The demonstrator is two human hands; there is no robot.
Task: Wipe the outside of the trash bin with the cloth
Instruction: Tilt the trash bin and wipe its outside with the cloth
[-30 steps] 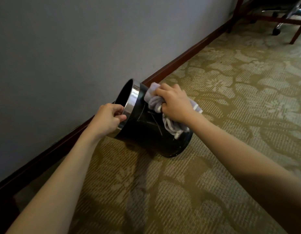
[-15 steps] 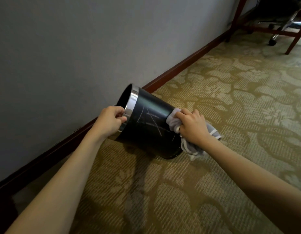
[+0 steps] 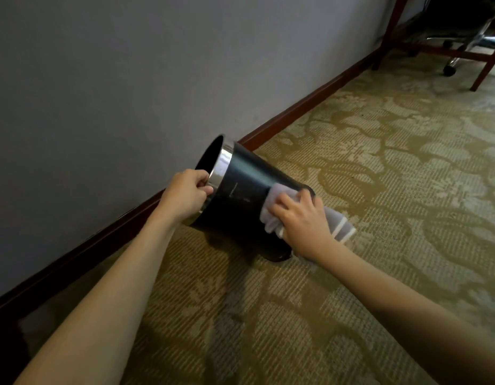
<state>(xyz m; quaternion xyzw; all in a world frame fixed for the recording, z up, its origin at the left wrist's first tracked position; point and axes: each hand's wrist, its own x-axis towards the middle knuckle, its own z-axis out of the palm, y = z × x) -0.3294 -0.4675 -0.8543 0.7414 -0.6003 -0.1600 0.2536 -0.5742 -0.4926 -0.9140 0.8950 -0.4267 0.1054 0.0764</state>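
While tilted, glossy bin [image 3: 246, 187], soft cloth [image 3: 279, 195]

We cannot see the trash bin's [image 3: 246, 187] base, hidden behind the cloth [image 3: 279, 207] and the right hand [image 3: 303, 220], nor its dark interior; the left hand's [image 3: 186, 194] fingertips vanish inside the rim, and the chair [image 3: 463, 37] is cut off by the top edge.
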